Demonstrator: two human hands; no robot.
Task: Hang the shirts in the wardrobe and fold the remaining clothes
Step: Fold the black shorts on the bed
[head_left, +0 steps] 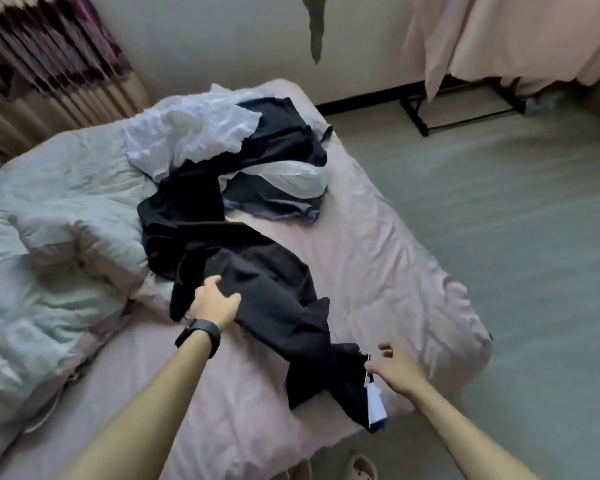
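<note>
Pink bed (388, 258) w/ clothes (239, 251), grey-green floor (516, 209)

A black garment (274, 306) is stretched across a pink bed (395, 265). One end is gripped by the left hand (215, 301); the other, beside a white tag (374, 403), is pinched by the right hand (394, 367). More clothes (194, 133) are heaped beyond.

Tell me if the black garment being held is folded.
Not folded: the black garment lies crumpled and twisted across the bed.

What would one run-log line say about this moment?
left hand: grips black garment | right hand: pinches its tagged end | other clothes: heaped on bed
</note>
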